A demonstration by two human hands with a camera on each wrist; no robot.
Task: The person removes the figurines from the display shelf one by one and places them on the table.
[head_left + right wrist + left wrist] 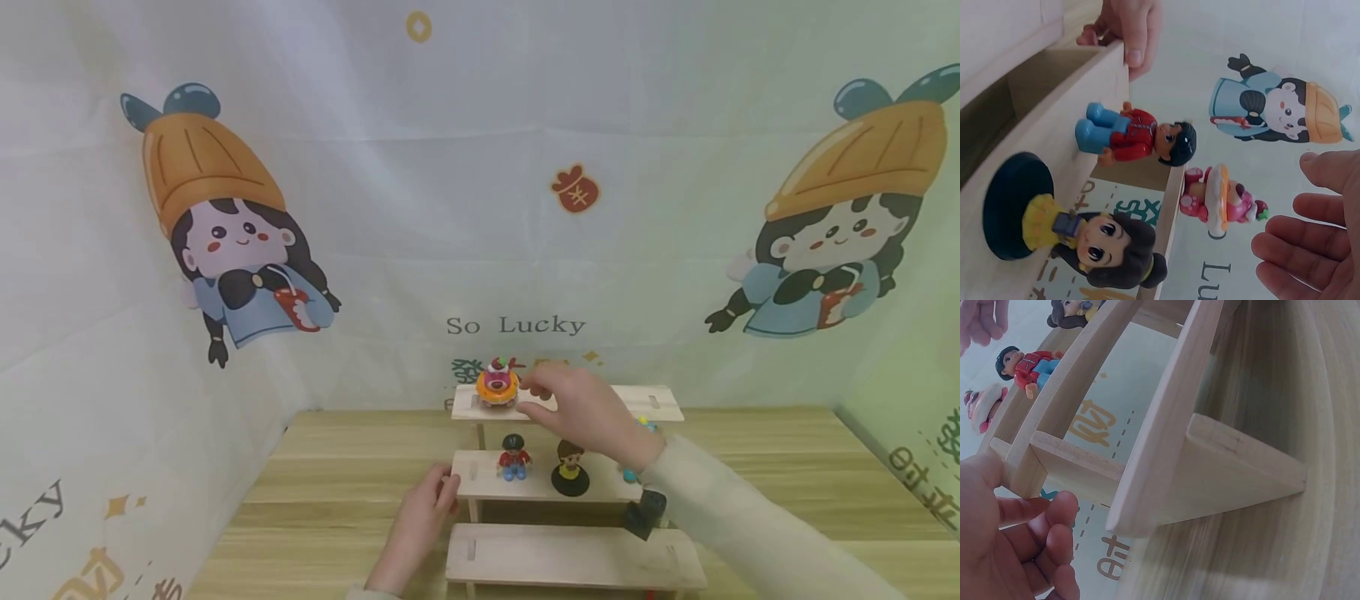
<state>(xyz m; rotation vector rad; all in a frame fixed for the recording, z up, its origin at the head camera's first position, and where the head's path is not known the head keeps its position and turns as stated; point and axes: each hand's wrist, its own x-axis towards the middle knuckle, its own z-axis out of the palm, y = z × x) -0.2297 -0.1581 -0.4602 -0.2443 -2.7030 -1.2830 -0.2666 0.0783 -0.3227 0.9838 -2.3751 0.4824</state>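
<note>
A stepped wooden display shelf (573, 554) has three tiers. My left hand (420, 512) grips the left end of the middle tier between thumb and fingers. On the top tier, near its left end, sits a pink bear figure (497, 387) in an orange swim ring. Just right of it, my right hand (581, 408) hovers with fingers parted, holding nothing; in the right wrist view a gap separates the fingertips from the bear. The middle tier bears a red-jacketed toy figure (513, 458) and a brown-haired doll in yellow (1110, 244) on a black base.
Another small figure with blue parts (630, 475) is mostly hidden behind my right forearm. The shelf stands on a wood-grain table (337, 467). Behind and at both sides hangs a pale printed cloth (480, 208). A dark wrist-worn block (645, 512) hangs below my right wrist.
</note>
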